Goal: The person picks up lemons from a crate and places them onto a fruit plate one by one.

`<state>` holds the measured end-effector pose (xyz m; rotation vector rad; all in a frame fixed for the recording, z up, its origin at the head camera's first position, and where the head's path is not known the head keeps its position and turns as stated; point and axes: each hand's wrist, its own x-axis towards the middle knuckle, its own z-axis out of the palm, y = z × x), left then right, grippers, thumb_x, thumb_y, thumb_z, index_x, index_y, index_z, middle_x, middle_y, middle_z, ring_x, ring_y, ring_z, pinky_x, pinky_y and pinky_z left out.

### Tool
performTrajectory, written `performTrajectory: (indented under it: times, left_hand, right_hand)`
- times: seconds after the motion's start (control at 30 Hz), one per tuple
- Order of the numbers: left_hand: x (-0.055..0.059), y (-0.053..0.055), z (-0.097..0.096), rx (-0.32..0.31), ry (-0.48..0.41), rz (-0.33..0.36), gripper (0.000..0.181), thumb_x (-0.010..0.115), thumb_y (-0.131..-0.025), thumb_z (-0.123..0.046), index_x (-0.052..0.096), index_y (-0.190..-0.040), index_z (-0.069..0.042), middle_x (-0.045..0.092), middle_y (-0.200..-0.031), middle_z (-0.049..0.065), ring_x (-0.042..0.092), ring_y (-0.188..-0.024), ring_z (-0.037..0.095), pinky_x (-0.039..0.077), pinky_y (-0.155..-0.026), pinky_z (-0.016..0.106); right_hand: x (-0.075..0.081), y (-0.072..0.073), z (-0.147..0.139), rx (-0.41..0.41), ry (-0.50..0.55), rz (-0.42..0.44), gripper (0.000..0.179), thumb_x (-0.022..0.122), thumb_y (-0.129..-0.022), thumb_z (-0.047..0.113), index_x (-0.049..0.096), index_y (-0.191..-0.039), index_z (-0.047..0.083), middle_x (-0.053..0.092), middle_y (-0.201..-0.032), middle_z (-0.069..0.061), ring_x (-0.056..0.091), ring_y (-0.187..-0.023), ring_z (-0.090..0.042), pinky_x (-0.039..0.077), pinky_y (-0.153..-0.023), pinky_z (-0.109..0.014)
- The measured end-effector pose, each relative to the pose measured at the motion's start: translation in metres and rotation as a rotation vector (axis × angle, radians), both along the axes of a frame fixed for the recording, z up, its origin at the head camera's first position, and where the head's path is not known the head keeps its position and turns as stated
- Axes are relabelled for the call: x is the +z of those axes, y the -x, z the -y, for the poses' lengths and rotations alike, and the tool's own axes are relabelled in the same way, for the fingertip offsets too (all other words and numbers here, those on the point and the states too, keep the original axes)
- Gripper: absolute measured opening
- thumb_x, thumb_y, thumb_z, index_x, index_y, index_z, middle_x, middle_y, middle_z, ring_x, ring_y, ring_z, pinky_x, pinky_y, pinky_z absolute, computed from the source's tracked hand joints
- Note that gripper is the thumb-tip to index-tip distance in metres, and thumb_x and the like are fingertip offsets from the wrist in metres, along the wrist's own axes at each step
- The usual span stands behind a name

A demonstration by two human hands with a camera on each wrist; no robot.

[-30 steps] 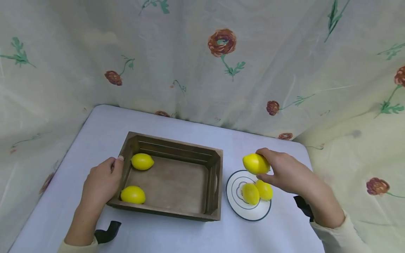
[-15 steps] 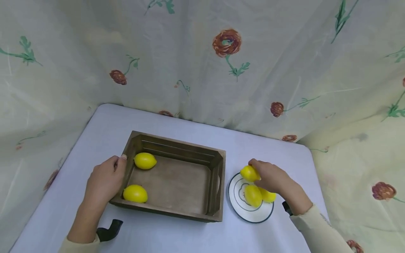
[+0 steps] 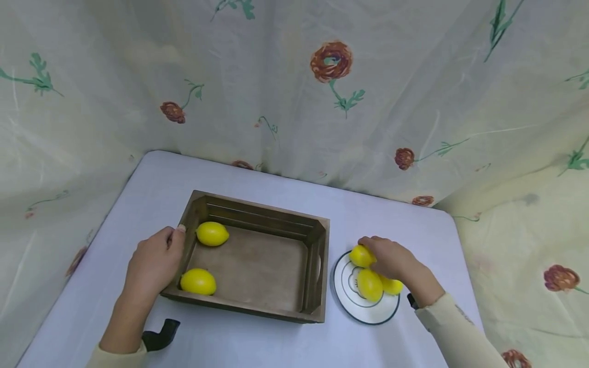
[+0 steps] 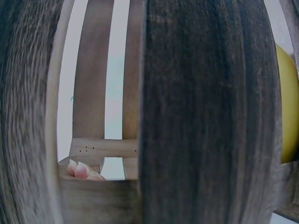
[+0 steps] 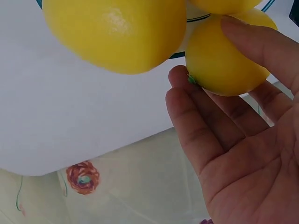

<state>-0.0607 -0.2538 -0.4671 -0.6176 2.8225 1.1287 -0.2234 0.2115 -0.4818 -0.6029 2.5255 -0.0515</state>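
Note:
My left hand [image 3: 154, 260] grips the left end of a brown wooden crate [image 3: 262, 271]. In the left wrist view its fingertips [image 4: 81, 171] show inside the crate's handle slot. Two yellow lemons lie in the crate, an upper lemon [image 3: 212, 234] and a lower lemon [image 3: 198, 281], both along the left side. Over at the plate [image 3: 363, 315], my right hand [image 3: 391, 261] holds a lemon [image 3: 361, 256] at the far rim, thumb on one side and fingers on the other. Two more lemons share that plate: a front lemon [image 3: 370, 285] and a partly hidden lemon [image 3: 392, 285].
A white-covered table [image 3: 239, 345] carries the crate and, to its right, the plate. Flowered curtains [image 3: 285, 92] close in the back and sides. A black curved piece [image 3: 161, 335] sits by the left wrist.
My right hand has lowered the lemon from above the plate down to its far side. The left hand keeps its grip on the crate. The head view has shifted slightly.

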Motion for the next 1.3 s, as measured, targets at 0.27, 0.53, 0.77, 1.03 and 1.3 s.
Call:
performTrajectory:
  times: [0.27, 0.53, 0.77, 1.03, 1.3]
  left_hand:
    - [-0.001, 0.0, 0.0, -0.004, 0.003, 0.001, 0.053, 0.032, -0.113, -0.044, 0.056, -0.087, -0.004, 0.046, -0.067, 0.008, 0.048, -0.061, 0.026, 0.036, -0.051, 0.035]
    - [-0.001, 0.001, 0.0, -0.006, -0.001, 0.0, 0.054, 0.031, -0.113, -0.045, 0.055, -0.086, -0.005, 0.044, -0.067, 0.007, 0.047, -0.06, 0.025, 0.036, -0.05, 0.034]
    - [-0.001, 0.001, 0.0, -0.005, -0.002, -0.005, 0.054, 0.032, -0.113, -0.045, 0.056, -0.088, -0.004, 0.046, -0.067, 0.008, 0.049, -0.063, 0.026, 0.037, -0.051, 0.035]
    - [0.0, 0.0, 0.0, -0.001, -0.008, 0.0, 0.053, 0.033, -0.113, -0.045, 0.058, -0.091, -0.003, 0.048, -0.068, 0.009, 0.051, -0.065, 0.028, 0.038, -0.052, 0.035]
    - [0.0, 0.0, 0.001, -0.008, 0.0, -0.002, 0.054, 0.032, -0.113, -0.044, 0.057, -0.089, -0.003, 0.047, -0.067, 0.008, 0.049, -0.061, 0.026, 0.037, -0.051, 0.035]
  right_hand:
    - [-0.003, 0.004, 0.003, -0.006, -0.047, 0.053, 0.056, 0.084, -0.085, 0.003, 0.064, -0.137, 0.01, 0.065, -0.124, -0.011, 0.059, -0.102, -0.029, 0.051, -0.098, -0.06]
    - [-0.003, 0.003, 0.004, -0.028, -0.077, 0.078, 0.057, 0.084, -0.086, 0.005, 0.063, -0.139, 0.009, 0.066, -0.125, -0.012, 0.059, -0.103, -0.03, 0.05, -0.099, -0.061]
    - [-0.003, 0.002, 0.003, -0.023, -0.075, 0.068, 0.057, 0.083, -0.087, 0.005, 0.062, -0.139, 0.006, 0.067, -0.129, -0.015, 0.06, -0.107, -0.033, 0.048, -0.103, -0.061]
    - [0.007, 0.0, 0.003, -0.051, -0.06, 0.069, 0.059, 0.081, -0.086, 0.0, 0.061, -0.141, 0.004, 0.063, -0.136, -0.019, 0.059, -0.114, -0.037, 0.046, -0.103, -0.063]
    - [0.034, -0.001, 0.013, -0.05, -0.04, 0.037, 0.063, 0.082, -0.088, 0.01, 0.057, -0.146, 0.005, 0.057, -0.146, -0.022, 0.056, -0.129, -0.044, 0.045, -0.104, -0.063]
